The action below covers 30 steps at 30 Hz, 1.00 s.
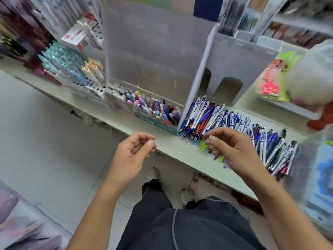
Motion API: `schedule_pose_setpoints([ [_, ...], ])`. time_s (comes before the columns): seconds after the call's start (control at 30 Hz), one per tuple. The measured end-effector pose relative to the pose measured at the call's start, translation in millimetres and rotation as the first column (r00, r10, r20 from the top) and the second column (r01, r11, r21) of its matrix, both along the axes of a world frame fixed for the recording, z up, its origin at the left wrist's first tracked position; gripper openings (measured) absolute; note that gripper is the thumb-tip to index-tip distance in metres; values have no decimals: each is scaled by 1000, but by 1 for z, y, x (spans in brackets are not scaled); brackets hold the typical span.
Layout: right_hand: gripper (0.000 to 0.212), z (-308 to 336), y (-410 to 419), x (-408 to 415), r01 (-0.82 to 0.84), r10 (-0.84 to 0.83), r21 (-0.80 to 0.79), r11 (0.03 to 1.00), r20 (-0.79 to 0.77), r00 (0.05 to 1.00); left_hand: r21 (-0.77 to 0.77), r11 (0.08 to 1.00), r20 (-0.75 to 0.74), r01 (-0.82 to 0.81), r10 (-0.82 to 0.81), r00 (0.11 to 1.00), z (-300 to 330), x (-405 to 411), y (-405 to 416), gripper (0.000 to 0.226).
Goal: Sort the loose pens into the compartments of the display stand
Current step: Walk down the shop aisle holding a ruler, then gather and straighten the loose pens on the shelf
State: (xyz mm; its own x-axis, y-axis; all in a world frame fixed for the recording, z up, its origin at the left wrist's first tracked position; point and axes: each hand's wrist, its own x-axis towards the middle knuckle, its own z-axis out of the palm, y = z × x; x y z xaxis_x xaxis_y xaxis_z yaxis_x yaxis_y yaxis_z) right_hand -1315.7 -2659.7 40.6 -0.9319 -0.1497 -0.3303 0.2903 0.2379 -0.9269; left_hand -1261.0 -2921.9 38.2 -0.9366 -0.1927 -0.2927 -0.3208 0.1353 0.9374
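Fingers (pixel 214 141) of right hand (pixel 232 148) hide blurred green pens (pixel 203 146); left hand (pixel 133 150) loose.

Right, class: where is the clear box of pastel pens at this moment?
In the head view the clear box of pastel pens stands on the white shelf left of centre, between the perforated white rack and the pile of loose blue-and-white pens.

Bright, even, shadowless light; heavy motion blur smears the far shelves and both side edges; wide-angle distortion bends the edges; the near centre is sharpest.
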Motion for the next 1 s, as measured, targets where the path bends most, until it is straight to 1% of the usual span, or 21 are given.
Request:
schedule_pose_setpoints([
  [0.07, 11, 1, -7, -6, 100, -100, 11, 995, 6, 995, 30, 995, 20, 97, -98, 995, -1, -28, -9, 13],
  [0.13, 12, 4, -14, -13, 213, -213, 20, 977, 0, 977, 42, 972, 19, 230, -231, 973, 0, -57, -16, 13],
  [0.23, 13, 8, -15, -21, 334, -334, 31, 942, -5, 943, 37, 917, 28, 397, -398, 917, 3, -93, -13, 15],
  [0.3, 14, 9, -9, -20, 414, -414, 22, 910, -7, 910, 46, 878, 39, 477, -478, 877, 3, -109, -5, 15],
  [0.4, 13, 1, 2, -14, 484, -485, 49, 874, 0, 875, 34, 845, 34, 533, -534, 845, -3, -128, 15, 14],
  [0.47, 11, -10, 13, -10, 491, -498, 122, 863, 39, 866, -12, 832, 42, 554, -553, 832, -11, -135, 34, 14],
  [0.53, 10, -22, 28, -3, 522, -543, 225, 823, 42, 839, -53, 820, 105, 570, -564, 819, -21, -135, 58, 21],
  [0.57, 16, -29, 39, -2, 546, -578, 309, 778, 14, 816, -101, 801, 136, 589, -576, 806, -29, -136, 72, 31],
  [0.6, 29, -36, 51, -2, 560, -608, 413, 718, -20, 794, -192, 779, 161, 597, -575, 802, -39, -140, 86, 45],
  [0.67, 68, -49, 79, -4, 550, -663, 574, 606, -16, 748, -406, 704, 232, 582, -536, 811, -64, -153, 115, 70],
  [0.7, 84, -56, 94, -7, 535, -692, 614, 580, 25, 722, -466, 675, 306, 572, -483, 820, -74, -161, 128, 87],
  [0.77, 110, -75, 120, -13, 486, -729, 661, 571, 136, 671, -478, 678, 440, 558, -365, 820, -89, -171, 151, 108],
  [0.83, 127, -96, 137, -21, 444, -740, 694, 566, 190, 645, -474, 700, 493, 534, -291, 820, -101, -177, 167, 119],
  [0.9, 136, -113, 144, -31, 439, -748, 696, 569, 216, 627, -507, 698, 518, 506, -223, 826, -112, -177, 176, 125],
  [1.0, 144, -128, 145, -43, 453, -778, 698, 554, 242, 579, -532, 708, 549, 465, -130, 826, -121, -178, 185, 133],
])
